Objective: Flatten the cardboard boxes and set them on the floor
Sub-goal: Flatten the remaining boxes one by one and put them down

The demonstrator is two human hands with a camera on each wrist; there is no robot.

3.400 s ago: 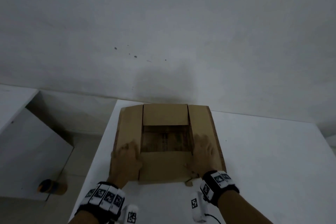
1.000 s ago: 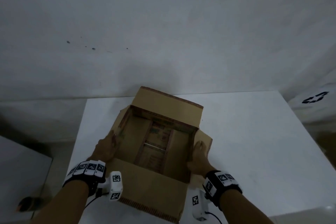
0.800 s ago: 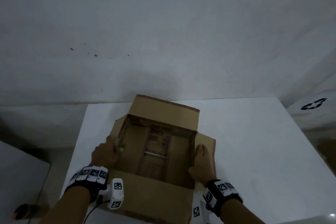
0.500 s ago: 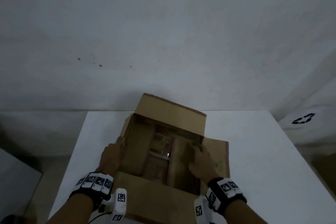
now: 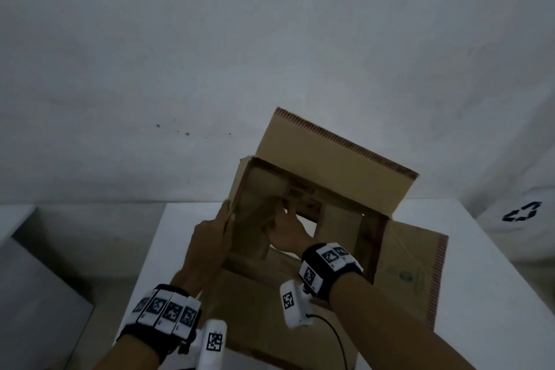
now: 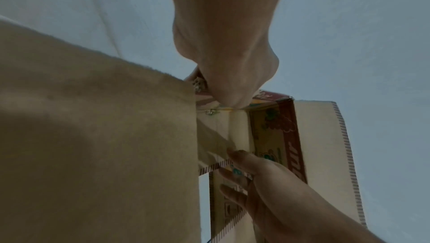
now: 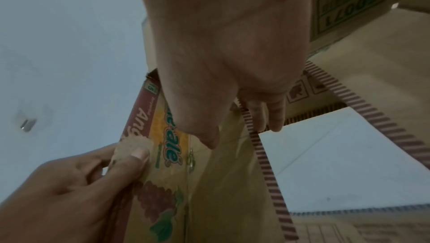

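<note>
Head view shows the right hand point(image 5: 285, 231) now reaching into the printed brown cardboard box point(image 5: 339, 165), apparently pinching a bottom flap while the left hand point(image 5: 210, 234) grips its wall, so flattening starts.

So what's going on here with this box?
A person is breaking down a cardboard box on a white table. The left hand grips the box's left wall at its top edge, while the right hand reaches down inside and holds a bottom flap. The top flaps are splayed open; the box is upright and not yet flattened.
</note>
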